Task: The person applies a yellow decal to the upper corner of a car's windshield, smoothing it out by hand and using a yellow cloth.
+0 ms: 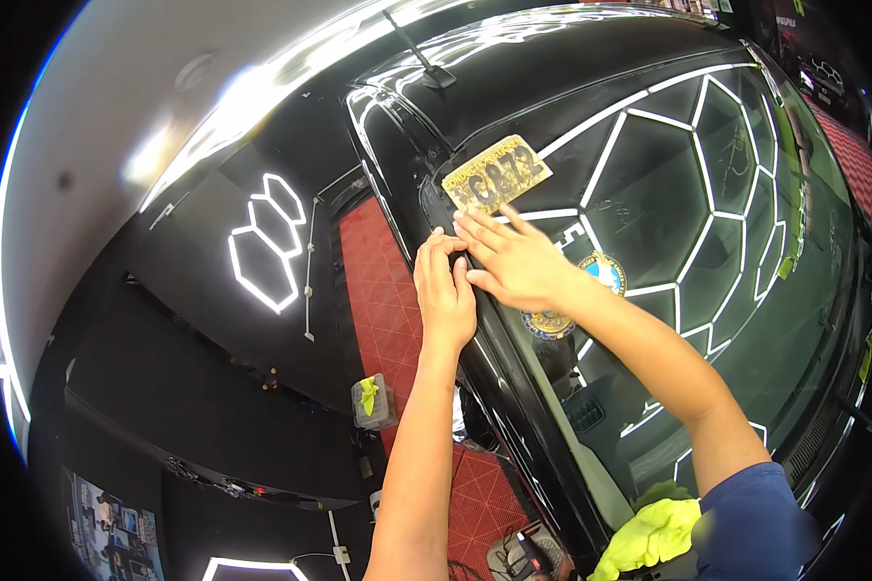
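Note:
My right hand [518, 259] lies stretched out over the upper corner of a black car's windshield [639, 194]. Its fingertips are at the lower edge of a yellow rectangular plate-like sticker [499, 176] with dark characters. Close beside it, my left hand [446, 290] rests on the black windshield pillar [499, 334], fingers loosely bent, with the tips near the right hand's fingers. I see nothing held in either hand. Partly behind my right wrist is a round blue-and-white sticker [603, 274], next to a gold round emblem [549, 324].
A bright yellow-green cloth [649, 537] lies by my right upper arm at the windshield's base. A clear plastic box [374, 402] with another such cloth stands left of the car, near red floor tiles [373, 281]. An antenna [438, 76] sticks up from the roof.

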Tool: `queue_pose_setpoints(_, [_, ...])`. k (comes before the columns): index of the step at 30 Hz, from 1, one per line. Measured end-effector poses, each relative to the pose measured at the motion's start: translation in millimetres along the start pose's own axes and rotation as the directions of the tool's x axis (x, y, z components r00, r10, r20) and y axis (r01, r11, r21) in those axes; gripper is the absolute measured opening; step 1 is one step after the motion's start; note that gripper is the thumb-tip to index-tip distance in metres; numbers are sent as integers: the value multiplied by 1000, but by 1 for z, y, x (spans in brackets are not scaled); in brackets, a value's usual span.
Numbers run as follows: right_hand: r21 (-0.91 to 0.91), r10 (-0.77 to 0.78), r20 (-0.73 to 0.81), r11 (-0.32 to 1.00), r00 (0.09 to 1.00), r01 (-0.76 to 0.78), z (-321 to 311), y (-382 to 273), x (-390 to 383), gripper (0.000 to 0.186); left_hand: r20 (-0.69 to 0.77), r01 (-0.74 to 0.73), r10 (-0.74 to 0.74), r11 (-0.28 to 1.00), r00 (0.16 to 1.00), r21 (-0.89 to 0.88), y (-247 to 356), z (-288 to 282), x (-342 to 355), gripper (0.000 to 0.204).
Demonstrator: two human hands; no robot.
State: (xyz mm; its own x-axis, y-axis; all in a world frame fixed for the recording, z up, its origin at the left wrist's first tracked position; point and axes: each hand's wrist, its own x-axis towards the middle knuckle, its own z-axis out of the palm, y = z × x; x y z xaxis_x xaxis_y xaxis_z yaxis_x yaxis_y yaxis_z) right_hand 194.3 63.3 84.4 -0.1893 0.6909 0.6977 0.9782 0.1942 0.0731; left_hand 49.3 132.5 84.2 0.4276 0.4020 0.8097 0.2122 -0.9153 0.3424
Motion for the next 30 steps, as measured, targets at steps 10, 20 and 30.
queue_pose_setpoints(10, [2,-44,91,999,995,44,-14,15,-4,66,-5,16,-16,1000,1000,-14,4,2,0,19])
queue_pose_setpoints(20, [369,-48,160,929,986,-15,-35,5,-33,54,-8,9,-9,999,1000,-38,7,6,2,18])
queue_pose_setpoints(30, [735,498,-30,599,867,-319,-50,-138,-146,18,42,-5,3,998,999,56,16,10,1,30])
